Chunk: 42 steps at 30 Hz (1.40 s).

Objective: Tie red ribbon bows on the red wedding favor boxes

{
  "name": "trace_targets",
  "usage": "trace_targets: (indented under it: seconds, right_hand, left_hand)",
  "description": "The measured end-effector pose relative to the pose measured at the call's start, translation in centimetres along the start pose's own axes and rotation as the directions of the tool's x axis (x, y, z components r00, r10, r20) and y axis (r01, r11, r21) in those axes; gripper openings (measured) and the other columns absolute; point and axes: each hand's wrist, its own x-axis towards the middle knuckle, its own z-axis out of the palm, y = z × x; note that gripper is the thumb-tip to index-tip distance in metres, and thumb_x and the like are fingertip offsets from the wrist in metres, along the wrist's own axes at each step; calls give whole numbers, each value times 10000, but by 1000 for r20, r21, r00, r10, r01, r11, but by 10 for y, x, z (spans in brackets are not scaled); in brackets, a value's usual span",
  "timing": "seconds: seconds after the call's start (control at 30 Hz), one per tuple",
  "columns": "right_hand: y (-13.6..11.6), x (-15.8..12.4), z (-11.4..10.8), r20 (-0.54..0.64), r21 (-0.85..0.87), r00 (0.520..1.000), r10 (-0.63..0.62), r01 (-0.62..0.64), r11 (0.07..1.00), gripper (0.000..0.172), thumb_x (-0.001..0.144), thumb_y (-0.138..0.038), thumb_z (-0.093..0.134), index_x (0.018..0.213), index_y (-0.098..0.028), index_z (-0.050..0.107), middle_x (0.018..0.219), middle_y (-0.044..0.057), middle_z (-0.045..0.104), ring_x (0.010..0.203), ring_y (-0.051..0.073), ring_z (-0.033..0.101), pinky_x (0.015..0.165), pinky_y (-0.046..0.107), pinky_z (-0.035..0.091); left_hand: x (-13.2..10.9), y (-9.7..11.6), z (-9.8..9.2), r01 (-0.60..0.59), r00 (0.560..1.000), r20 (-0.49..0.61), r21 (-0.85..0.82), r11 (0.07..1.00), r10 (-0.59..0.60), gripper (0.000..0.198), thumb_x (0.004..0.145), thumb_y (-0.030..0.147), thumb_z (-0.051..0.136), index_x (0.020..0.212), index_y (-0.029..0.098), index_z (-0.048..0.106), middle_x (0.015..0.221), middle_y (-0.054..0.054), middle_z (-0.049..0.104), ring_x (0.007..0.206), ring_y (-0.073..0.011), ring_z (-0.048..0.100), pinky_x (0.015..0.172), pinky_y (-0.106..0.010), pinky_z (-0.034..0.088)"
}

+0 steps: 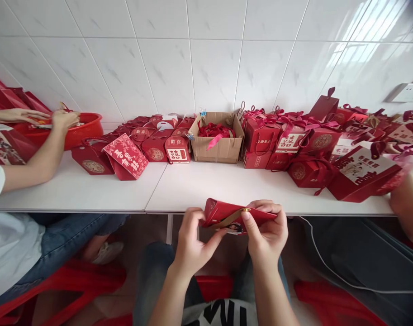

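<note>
In front of my lap, just off the table's front edge, a small red gift box (223,208) is held tilted between both hands. A gold-brown ribbon strap (226,220) runs across it to a small gold stud, and a printed cartoon figure shows below the strap. My left hand (191,242) grips the box's left end, fingers at the edge and thumb near the strap. My right hand (269,231) is closed around the right end, its thumb pressing by the stud. Part of the box is hidden behind my right fingers.
On the white table (189,188), a cardboard carton (215,149) holds red ribbons. Finished-looking red boxes without ribbons (155,149) stand left of it; ribboned boxes (260,136) are piled right. A co-worker's hands (65,118) work over a red basin (91,131); another person's hand (406,190) is far right.
</note>
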Motion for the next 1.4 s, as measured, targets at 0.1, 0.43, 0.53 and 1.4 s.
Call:
trace_targets:
  seconds: [0.1, 0.43, 0.53, 1.4]
  right_hand:
    - [1, 0, 0, -15, -34, 1000, -7, 7, 999, 255, 739, -128, 721, 838, -209, 501, 810, -2, 555, 763, 134, 554, 687, 269, 455]
    - [-2, -2, -9, 186, -75, 982, -43, 58, 995, 235, 773, -89, 666, 882, -211, 498, 827, 12, 535, 773, 148, 537, 680, 290, 436]
    - [-5, -3, -8, 381, -75, 922, -68, 104, 992, 260, 760, -67, 667, 890, -209, 493, 828, 21, 541, 768, 156, 542, 672, 303, 440]
    - [-7, -5, -4, 619, -33, 780, -97, 150, 988, 223, 781, -140, 672, 884, -224, 493, 807, 23, 571, 774, 177, 564, 683, 340, 477]
  left_hand:
    - [0, -3, -2, 39, 990, 136, -70, 997, -29, 153, 801, 172, 656, 895, 199, 538, 798, -11, 598, 709, -139, 570, 651, -248, 481]
    - [6, -11, -49, 43, 991, -95, -463, 885, -98, 61, 784, 125, 673, 789, 186, 681, 841, -39, 663, 746, -161, 672, 589, -236, 548]
    - [17, 5, -57, -20, 962, -230, -596, 803, -147, 42, 812, 150, 653, 838, 183, 661, 816, -31, 679, 765, -174, 678, 689, -304, 580]
    - [12, 40, -51, 408, 906, 312, -470, 783, -285, 112, 858, 227, 603, 938, 202, 677, 945, -70, 732, 880, -209, 694, 744, -275, 563]
